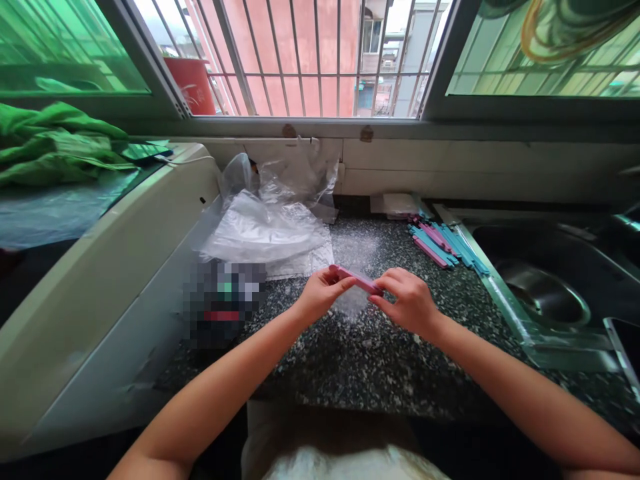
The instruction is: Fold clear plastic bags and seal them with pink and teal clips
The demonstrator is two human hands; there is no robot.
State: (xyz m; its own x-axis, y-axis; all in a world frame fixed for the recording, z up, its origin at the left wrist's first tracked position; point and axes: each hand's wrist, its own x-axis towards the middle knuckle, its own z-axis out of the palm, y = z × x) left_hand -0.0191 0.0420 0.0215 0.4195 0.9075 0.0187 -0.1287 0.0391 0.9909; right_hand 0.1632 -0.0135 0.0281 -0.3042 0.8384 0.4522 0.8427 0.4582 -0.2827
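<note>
A slim pink plastic strip (pixel 356 278) is held level above the counter, one end in each hand. My left hand (pixel 323 291) pinches its left end between thumb and fingers. At the right end, my right hand (pixel 406 298) has its thumb and fingers closed on the strip. Below the hands, something clear like thin plastic (pixel 353 303) lies on the speckled counter. Off to the right sits a pile of pink and blue strips (pixel 440 243) of a similar kind. Whether the held piece is one strip or several together is too small to tell.
Crumpled clear plastic bags (pixel 270 227) lie at the back left, near a blurred-out object (pixel 225 300). A white appliance (pixel 150 247) bounds the left side. To the right is a metal sink (pixel 530 267). A small clear packet (pixel 400 203) rests by the wall under the barred window.
</note>
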